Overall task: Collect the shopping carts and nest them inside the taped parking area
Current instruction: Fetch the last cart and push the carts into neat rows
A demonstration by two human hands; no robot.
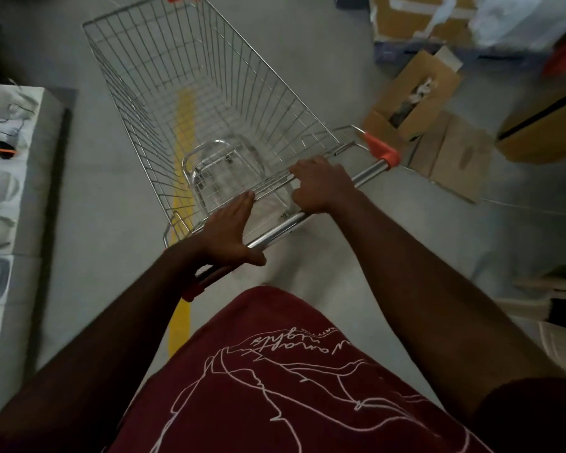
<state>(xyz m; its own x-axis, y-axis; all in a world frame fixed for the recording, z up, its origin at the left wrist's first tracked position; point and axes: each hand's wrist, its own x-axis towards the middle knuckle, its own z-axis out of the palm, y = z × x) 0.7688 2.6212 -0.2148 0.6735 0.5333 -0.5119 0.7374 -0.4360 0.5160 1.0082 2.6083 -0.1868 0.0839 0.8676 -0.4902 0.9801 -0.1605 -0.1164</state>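
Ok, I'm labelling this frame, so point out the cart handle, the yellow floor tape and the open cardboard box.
cart handle (370, 173), head view, bare metal bar.
yellow floor tape (179, 317), head view, strip below handle.
open cardboard box (419, 89), head view, its brown flap.

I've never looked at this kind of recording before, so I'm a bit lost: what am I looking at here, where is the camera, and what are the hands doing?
There is no machine here. A person wears a wide-angle camera on the head, so this single picture looks down over the red shirt at both arms.

In front stands a wire shopping cart, with nothing loose in its basket. The right hand curls its fingers round the cart's metal handle bar. The left hand lies flat on the same bar with straight fingers, so it presses rather than grips.

A strip of yellow tape runs along the grey floor under the cart. Cardboard boxes sit to the right, and a shelf of pale packages to the left.
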